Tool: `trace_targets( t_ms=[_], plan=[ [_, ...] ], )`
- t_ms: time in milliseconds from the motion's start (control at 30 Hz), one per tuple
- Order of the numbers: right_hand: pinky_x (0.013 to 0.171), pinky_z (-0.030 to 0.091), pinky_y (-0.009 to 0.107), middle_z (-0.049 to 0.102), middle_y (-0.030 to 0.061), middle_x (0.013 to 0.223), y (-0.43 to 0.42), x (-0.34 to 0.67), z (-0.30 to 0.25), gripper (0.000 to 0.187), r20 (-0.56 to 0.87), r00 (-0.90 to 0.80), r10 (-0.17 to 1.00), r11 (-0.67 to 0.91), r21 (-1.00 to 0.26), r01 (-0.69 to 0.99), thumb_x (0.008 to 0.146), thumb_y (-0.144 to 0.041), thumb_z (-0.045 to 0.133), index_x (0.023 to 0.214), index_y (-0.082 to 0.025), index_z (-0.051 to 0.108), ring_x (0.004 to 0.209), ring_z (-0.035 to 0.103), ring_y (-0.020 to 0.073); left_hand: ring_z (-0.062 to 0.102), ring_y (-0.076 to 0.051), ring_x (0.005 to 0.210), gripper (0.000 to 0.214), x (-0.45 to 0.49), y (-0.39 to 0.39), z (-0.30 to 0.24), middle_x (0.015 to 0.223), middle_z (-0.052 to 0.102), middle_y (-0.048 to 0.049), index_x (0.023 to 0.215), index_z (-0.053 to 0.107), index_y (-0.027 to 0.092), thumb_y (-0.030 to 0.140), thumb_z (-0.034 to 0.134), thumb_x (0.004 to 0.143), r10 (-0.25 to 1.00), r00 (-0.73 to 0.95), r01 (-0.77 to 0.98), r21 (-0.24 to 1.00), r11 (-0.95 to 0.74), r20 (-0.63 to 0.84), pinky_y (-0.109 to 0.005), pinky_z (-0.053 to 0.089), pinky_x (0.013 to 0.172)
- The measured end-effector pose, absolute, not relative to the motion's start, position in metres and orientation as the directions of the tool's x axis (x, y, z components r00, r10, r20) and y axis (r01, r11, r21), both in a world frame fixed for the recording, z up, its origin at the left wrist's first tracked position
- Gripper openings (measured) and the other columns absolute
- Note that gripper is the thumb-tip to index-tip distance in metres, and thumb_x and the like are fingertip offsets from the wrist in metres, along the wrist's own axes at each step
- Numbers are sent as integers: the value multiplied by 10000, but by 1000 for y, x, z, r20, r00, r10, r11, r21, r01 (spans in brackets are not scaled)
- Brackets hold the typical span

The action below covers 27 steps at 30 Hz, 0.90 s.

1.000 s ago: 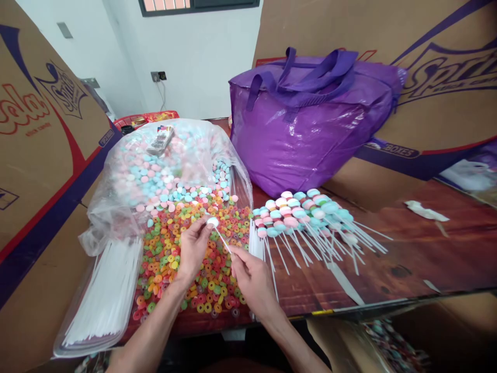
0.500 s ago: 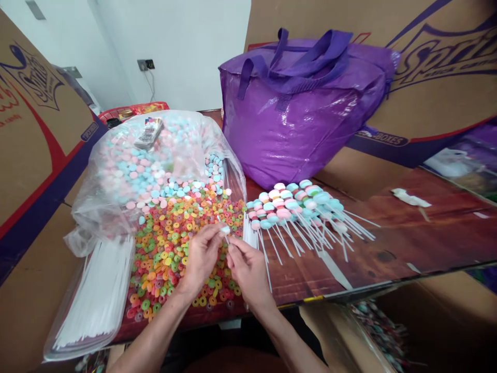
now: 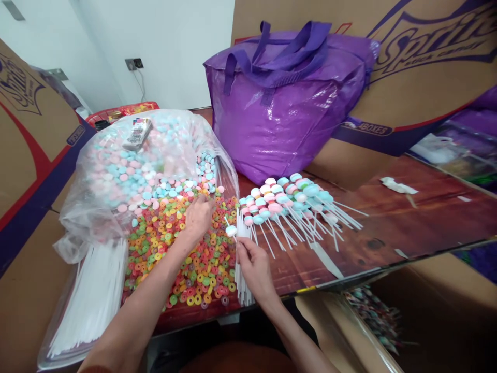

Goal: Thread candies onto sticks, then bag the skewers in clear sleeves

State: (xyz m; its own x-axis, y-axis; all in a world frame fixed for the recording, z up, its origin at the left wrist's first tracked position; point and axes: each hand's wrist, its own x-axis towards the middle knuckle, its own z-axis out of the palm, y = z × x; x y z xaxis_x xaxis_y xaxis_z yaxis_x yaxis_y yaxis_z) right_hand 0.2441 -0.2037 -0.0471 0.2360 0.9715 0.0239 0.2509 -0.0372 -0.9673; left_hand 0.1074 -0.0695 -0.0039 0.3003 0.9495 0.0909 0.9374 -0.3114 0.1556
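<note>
The right hand (image 3: 252, 267) is pinched shut on a thin white stick (image 3: 235, 239), gripped between thumb and fingertips near its lower part. The stick tilts up and to the left, and one pale candy (image 3: 231, 230) is threaded on it close to the upper tip. Stick and candy are held in the air just above the near edge of the counter (image 3: 407, 223), between the heap of ring sweets (image 3: 186, 264) and a bundle of loose sticks (image 3: 243, 291) lying under the hand.

The left hand (image 3: 199, 215) reaches forward, palm down, with its fingers curled onto the far edge of the ring sweets, where pastel candies (image 3: 174, 189) spill from the mouth of a clear plastic bag (image 3: 116, 171). Its fingertips are hidden behind the knuckles, so whether it grips anything cannot be told.

A remote control (image 3: 135, 134) rests on top of the plastic bag. To the right of the stick lies a fan of finished candy skewers (image 3: 295, 199), their heads bunched together and their sticks pointing right. Behind them stands a purple carrier bag (image 3: 287, 109). A clear packet of white sticks (image 3: 89, 300) lies at the left edge, and a scrap of white paper (image 3: 398, 185) sits well apart at the right. Printed cardboard boxes (image 3: 427, 52) stand around the counter.
</note>
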Motion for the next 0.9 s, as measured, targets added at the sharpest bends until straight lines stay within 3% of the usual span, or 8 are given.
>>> trace_targets(
  t_ms=[167, 400, 567, 800, 900],
  plan=[
    [533, 361, 237, 496, -30, 564, -203, 245, -46, 326, 26, 205, 978, -29, -964, 263, 932, -377, 459, 912, -150, 691, 532, 476, 136, 593, -260, 1006, 360, 110, -75, -13, 1038, 650, -109, 1139, 695, 234, 110, 455, 901, 921, 362, 925, 68, -374, 143, -312, 478, 773],
    [538, 351, 236, 483, -34, 571, -204, 244, -46, 317, 25, 181, 983, -30, -955, 295, 947, -371, 446, 903, -158, 677, 536, 462, 133, 632, -225, 872, 254, 104, -62, -12, 995, 681, -88, 994, 736, 209, 163, 508, 891, 947, 252, 879, 362, -310, 200, -297, 466, 748],
    [530, 342, 235, 476, -36, 564, -204, 245, -45, 324, 10, 172, 985, -40, -957, 288, 949, -382, 439, 878, -157, 661, 526, 458, 130, 636, -232, 874, 216, 119, -48, -9, 949, 689, -90, 898, 755, 210, 161, 547, 867, 943, 287, 857, 396, -331, 168, -299, 468, 777],
    [537, 346, 236, 475, -38, 564, -205, 245, -44, 316, 11, 168, 986, -34, -964, 265, 946, -385, 445, 858, -166, 654, 528, 452, 130, 637, -219, 855, 246, 123, -45, -17, 947, 692, -91, 982, 750, 206, 121, 585, 820, 928, 330, 825, 425, -372, 173, -315, 482, 807],
    [531, 353, 235, 480, -37, 558, -204, 246, -43, 311, 18, 180, 984, -27, -969, 246, 944, -386, 453, 843, -169, 651, 524, 457, 130, 637, -184, 788, 204, 116, -48, -16, 954, 711, -78, 954, 747, 190, 152, 601, 818, 930, 310, 767, 525, -368, 199, -310, 496, 801]
  ],
)
